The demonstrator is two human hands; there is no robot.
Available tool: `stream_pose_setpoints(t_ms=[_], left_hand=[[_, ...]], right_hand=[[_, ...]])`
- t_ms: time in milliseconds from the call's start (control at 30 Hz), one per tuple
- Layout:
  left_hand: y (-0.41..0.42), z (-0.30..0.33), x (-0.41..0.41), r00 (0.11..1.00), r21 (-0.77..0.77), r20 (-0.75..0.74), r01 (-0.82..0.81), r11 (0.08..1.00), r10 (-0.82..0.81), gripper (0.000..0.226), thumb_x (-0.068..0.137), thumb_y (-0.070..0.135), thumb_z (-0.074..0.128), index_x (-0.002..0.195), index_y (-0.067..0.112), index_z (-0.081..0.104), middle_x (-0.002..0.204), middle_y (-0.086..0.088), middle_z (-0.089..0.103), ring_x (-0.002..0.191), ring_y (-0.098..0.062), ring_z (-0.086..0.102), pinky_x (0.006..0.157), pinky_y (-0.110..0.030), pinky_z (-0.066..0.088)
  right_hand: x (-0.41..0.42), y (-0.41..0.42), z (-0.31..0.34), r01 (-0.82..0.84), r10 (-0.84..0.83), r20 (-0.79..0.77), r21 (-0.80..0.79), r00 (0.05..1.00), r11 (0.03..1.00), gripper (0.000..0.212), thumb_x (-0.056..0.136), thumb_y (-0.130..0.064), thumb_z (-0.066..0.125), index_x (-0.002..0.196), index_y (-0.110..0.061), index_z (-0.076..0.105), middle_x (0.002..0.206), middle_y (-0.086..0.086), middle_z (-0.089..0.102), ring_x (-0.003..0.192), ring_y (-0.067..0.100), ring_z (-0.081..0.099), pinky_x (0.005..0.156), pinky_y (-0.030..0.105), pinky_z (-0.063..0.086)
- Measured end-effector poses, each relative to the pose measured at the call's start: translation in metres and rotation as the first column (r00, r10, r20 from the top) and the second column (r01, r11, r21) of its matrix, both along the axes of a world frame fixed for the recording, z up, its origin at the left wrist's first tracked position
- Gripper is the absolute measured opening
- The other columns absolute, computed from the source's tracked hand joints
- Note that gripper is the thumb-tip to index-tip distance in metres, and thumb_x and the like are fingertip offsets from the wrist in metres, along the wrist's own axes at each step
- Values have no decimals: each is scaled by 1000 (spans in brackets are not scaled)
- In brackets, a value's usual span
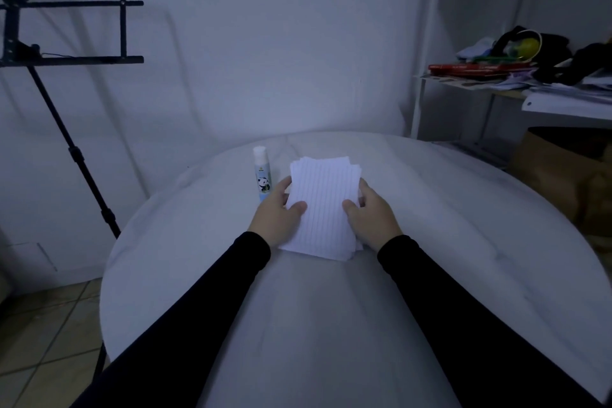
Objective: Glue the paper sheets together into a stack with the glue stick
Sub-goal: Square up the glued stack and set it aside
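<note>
- Broadly, a round pale surface (430,275) with faint marble-like veining fills most of the head view, standing before a plain white wall (265,43).
- A black music stand (66,30) rises at the far left, its slanted pole running down to the tiled floor (43,325) beside the surface.
- A cluttered shelf (516,83) sits at the right, loaded with red books, loose papers, dark cloth and a yellow item; brown cardboard lies below it.
- Two arms in black sleeves (205,301) reach from the bottom edge toward the middle of the surface.
- The paper sheets (323,205), white and lined, lie in a loose, slightly fanned pile near the centre of the surface, their edges not squared.
- The left hand (276,212) grips the pile's left edge, thumb on top of the uppermost sheet and fingers curled along the side.
- The right hand (372,212) grips the right edge the same way, thumb pressed on top, fingers wrapped round the side.
- The glue stick (261,177) lies on the surface just left of the pile, close to the left hand's fingers; its white cap is on and points away, and a panda picture shows on its label.
</note>
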State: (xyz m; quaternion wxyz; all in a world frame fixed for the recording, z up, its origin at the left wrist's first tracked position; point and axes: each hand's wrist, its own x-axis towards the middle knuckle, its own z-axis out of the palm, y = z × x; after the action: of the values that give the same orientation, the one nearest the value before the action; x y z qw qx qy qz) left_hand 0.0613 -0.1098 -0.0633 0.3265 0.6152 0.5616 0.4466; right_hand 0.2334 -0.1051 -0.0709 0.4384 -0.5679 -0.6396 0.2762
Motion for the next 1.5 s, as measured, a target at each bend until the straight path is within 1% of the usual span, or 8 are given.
stream_pose_setpoints(t_ms=[100,200,333,500,600,800,967,1500], left_hand=[[3,-2,11,998,3,-56,33,999,-33,50,92,16,55,139,25,42,120,3,62,105,-14,60,89,-27,44],[7,-6,19,989,-29,-89,117,993,-119,46,92,22,54,136,28,44,123,5,61,107,-16,59,93,-33,47],[14,-11,24,991,-40,-133,-5,999,-1,14,92,22,52,105,27,53,109,-2,58,98,-24,58,87,-33,44],[24,-14,-1,888,37,-171,-427,904,426,61,82,28,70,132,5,46,128,-16,48,117,-31,50,99,-35,38],[34,-15,-13,845,9,-159,-516,856,511,72,82,28,69,141,5,34,137,-17,39,126,-33,39,102,-40,35],[64,-17,-19,865,51,-16,-500,864,502,75,84,22,67,146,5,27,140,-14,45,127,-29,45,101,-34,35],[78,-18,-18,857,103,10,-513,852,514,37,88,20,62,121,6,54,112,-12,64,96,-25,59,76,-23,36],[90,-18,5,938,113,-1,-345,932,348,32,87,21,66,116,11,59,98,3,58,81,-11,55,63,-8,31]], right_hand=[[1,6,-3,11,-8,47,-55,999,998,63,92,-24,51,148,-17,23,135,8,51,118,26,51,97,31,42],[4,12,-5,43,-40,29,-101,999,994,60,93,-28,50,146,-15,25,135,10,50,117,26,51,95,30,41],[12,17,-7,156,-145,96,-120,985,980,58,92,-17,46,146,-6,27,138,15,47,124,29,47,100,29,37],[11,20,-9,234,-199,231,-134,952,963,57,92,-20,46,145,-5,29,135,15,49,123,31,48,102,35,39],[9,23,-9,261,-210,307,-134,928,956,44,90,-22,49,131,-8,43,124,12,56,112,30,54,97,38,43],[8,32,-11,284,-220,396,-112,892,952,38,91,-23,47,128,-12,45,124,8,55,112,27,53,95,37,37],[14,52,-13,346,-249,531,-91,810,934,53,95,-28,42,144,-16,27,134,8,48,119,26,50,98,39,31],[30,83,-10,433,-273,703,-56,657,900,36,92,-33,43,122,-16,51,128,9,44,120,27,39,97,40,28]])
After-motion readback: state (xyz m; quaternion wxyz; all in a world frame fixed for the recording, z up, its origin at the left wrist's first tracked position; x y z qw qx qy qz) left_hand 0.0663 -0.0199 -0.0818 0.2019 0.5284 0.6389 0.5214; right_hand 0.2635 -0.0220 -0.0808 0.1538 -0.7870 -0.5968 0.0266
